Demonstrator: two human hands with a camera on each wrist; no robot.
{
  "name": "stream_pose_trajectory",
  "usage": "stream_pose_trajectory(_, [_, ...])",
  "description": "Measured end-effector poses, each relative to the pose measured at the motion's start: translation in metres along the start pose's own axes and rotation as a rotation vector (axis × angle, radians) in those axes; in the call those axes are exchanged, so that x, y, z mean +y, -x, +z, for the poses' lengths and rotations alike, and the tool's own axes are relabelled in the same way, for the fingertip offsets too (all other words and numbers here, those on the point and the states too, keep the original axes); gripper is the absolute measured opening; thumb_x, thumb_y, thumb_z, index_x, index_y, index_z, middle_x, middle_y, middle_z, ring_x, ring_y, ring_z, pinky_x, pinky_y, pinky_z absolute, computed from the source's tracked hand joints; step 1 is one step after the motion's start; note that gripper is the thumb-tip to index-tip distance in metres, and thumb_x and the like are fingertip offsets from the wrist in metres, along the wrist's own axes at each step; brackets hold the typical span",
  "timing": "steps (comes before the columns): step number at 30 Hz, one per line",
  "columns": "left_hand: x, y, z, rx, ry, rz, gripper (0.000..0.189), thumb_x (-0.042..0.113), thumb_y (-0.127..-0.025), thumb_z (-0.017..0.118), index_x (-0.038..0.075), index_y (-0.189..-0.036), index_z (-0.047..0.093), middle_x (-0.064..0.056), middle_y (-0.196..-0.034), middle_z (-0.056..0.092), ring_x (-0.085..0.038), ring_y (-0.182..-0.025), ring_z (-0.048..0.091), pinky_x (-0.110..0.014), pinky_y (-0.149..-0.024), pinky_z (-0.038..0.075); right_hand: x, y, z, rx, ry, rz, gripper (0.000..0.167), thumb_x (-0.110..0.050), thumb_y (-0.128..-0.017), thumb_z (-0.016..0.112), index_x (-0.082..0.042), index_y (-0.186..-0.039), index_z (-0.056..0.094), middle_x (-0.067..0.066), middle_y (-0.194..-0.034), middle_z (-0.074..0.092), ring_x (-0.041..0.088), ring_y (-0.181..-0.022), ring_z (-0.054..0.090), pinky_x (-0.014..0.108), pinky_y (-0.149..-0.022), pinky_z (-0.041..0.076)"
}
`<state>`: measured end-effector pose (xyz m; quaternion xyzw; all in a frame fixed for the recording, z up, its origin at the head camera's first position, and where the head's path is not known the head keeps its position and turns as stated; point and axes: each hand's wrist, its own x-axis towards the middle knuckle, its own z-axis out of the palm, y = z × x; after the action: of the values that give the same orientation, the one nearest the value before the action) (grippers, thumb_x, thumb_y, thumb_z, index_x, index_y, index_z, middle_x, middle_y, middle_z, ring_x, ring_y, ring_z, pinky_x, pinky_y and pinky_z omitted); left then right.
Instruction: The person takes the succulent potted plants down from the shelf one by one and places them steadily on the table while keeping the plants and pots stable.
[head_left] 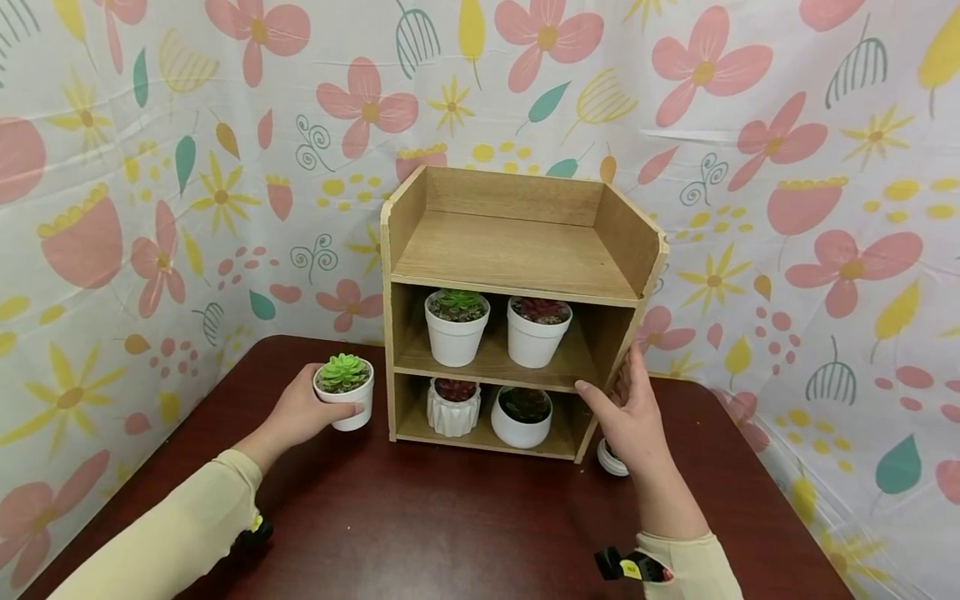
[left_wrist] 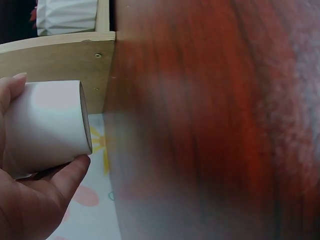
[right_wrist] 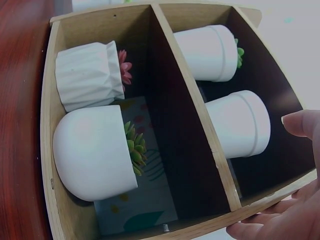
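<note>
My left hand point(head_left: 298, 410) grips a white pot with a green succulent point(head_left: 352, 410), held upright above the table, left of a small wooden shelf point(head_left: 517, 254). The pot's smooth white side and base point(left_wrist: 47, 125) face the left wrist view. At the shelf's right side panel, my right hand point(head_left: 633, 421) has its thumb toward the front and its fingers along the outer face. In the right wrist view, that hand point(right_wrist: 285, 215) holds the panel's front edge. Two white pots, a green succulent point(head_left: 456, 337) and a dark red one point(head_left: 538, 337), stand on the middle level.
On the bottom level are a ribbed white pot point(head_left: 453, 412) with a red plant and a round white pot point(head_left: 521, 427) with a green plant. Another white pot point(head_left: 611, 460) is partly hidden behind my right hand. A flowered cloth point(head_left: 187, 167) hangs behind the dark red table point(head_left: 420, 525).
</note>
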<state>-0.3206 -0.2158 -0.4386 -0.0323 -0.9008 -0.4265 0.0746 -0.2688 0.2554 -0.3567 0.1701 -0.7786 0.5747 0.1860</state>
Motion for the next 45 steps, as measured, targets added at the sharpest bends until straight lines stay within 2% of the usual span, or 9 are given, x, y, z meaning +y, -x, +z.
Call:
stream_pose_trajectory(6, [-0.012,-0.003,0.006,-0.002,0.002,-0.008,0.107,0.052,-0.076,0.088,-0.003,-0.149,0.033,-0.024,-0.14,0.054,-0.038,-0.128,0.056,-0.052,-0.104,0.049,0.0,0.0,0.0,0.0,0.009,0.012,0.092,-0.015,-0.1,0.068,-0.039,-0.165,0.007,0.005,-0.171,0.025,0.033,-0.155,0.031,0.021,-0.109,0.042])
stream_pose_trajectory(13, [-0.02,-0.005,0.013,-0.006,0.001,0.003,0.107,0.053,-0.076,0.088,-0.003,-0.149,0.033,-0.024,-0.139,0.054,-0.038,-0.127,0.056,-0.051,-0.103,0.049,0.0,-0.001,0.0,0.003,0.0,0.015,0.091,-0.015,-0.1,0.067,-0.04,-0.165,0.008,0.005,-0.171,0.025,0.033,-0.155,0.031,0.021,-0.109,0.043])
stream_pose_trajectory(20, [-0.021,-0.004,0.014,-0.007,0.0,0.011,0.108,0.051,-0.076,0.089,-0.004,-0.149,0.032,-0.024,-0.139,0.053,-0.039,-0.127,0.056,-0.052,-0.103,0.049,0.0,-0.001,-0.001,-0.003,0.014,0.027,0.092,-0.016,-0.101,0.067,-0.043,-0.164,0.006,0.002,-0.172,0.023,0.031,-0.156,0.03,0.044,-0.115,0.04])
stream_pose_trajectory(27, [-0.024,-0.006,0.015,-0.016,-0.005,0.013,0.108,0.051,-0.076,0.088,-0.004,-0.149,0.032,-0.024,-0.139,0.053,-0.038,-0.127,0.056,-0.051,-0.103,0.05,0.0,-0.001,-0.001,-0.001,-0.009,0.028,0.092,-0.016,-0.1,0.067,-0.043,-0.164,0.006,0.003,-0.172,0.021,0.032,-0.157,0.027,0.061,-0.118,0.032])
stream_pose_trajectory(45, [-0.018,-0.005,0.014,-0.049,-0.031,0.019,0.106,0.045,-0.076,0.09,-0.008,-0.148,0.032,-0.027,-0.139,0.052,-0.04,-0.127,0.056,-0.055,-0.104,0.049,0.001,0.0,-0.001,0.001,-0.021,0.025,0.094,-0.015,-0.099,0.068,-0.04,-0.165,0.005,0.002,-0.173,0.018,0.031,-0.158,0.024,0.064,-0.12,0.028])
